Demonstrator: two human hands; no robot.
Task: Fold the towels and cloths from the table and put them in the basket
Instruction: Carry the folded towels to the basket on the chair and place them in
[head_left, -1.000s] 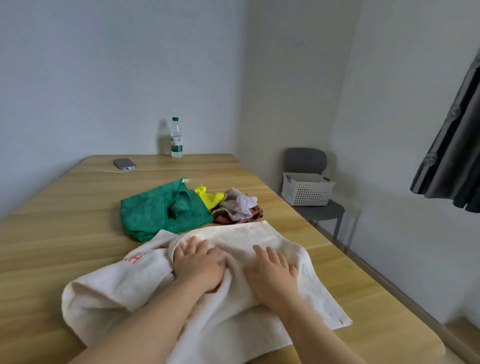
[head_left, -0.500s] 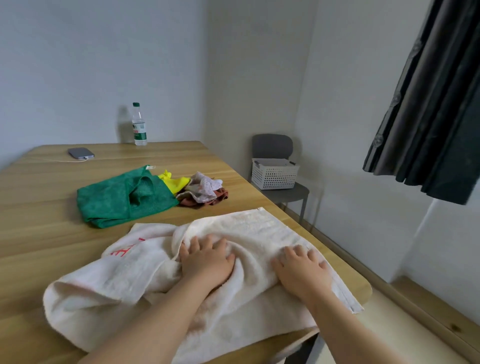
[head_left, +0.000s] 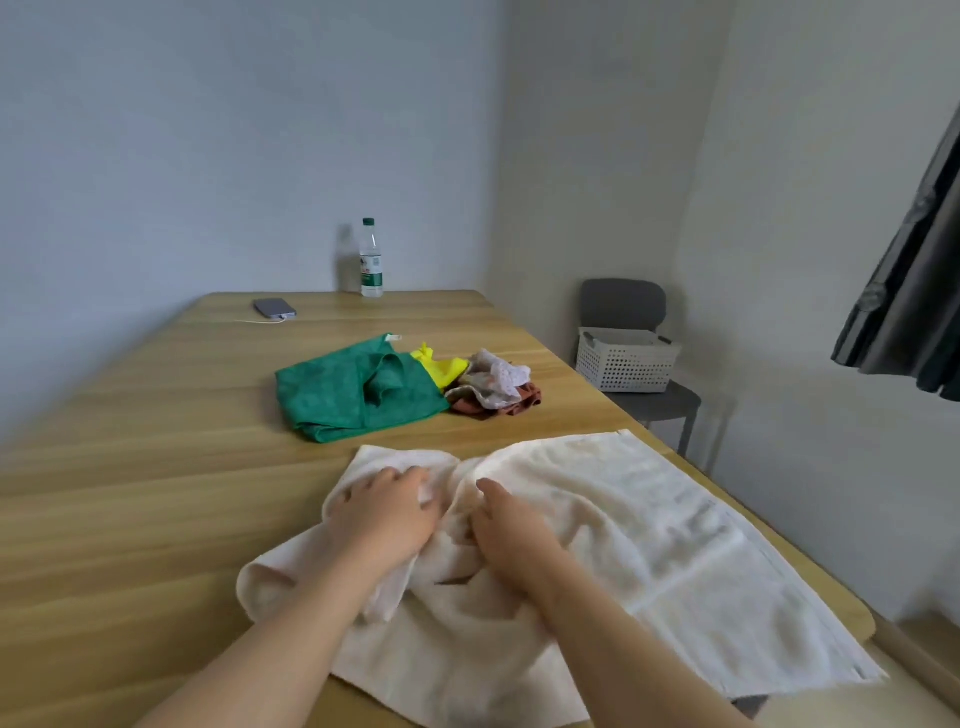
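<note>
We bring our hands together at the middle of the white towel (head_left: 649, 545), which lies across the near right end of the table (head_left: 156, 467), one corner hanging over the edge. A moment ago our right hand (head_left: 506, 525) lay flat out toward the towel's right side. Now it sits just beside our left hand (head_left: 384, 514), thumb up and fingers tucked into a ridge of cloth, pinching it. The left hand's fingers curl over the neighbouring bunch and grip it. We judge that smoothing has given way to gathering for a first fold, so the task is barely begun. The towel is thick, cream-white terry, flat and creased on the right, rumpled and rolled on the left. Beyond it a green cloth (head_left: 353, 395), a yellow cloth (head_left: 441, 366), a pale patterned cloth (head_left: 498, 379) and a reddish-brown cloth (head_left: 519, 408) wait unfolded in a heap. Farther off, the white basket (head_left: 626, 361) sits on a grey chair (head_left: 665, 402) beside the table.
</note>
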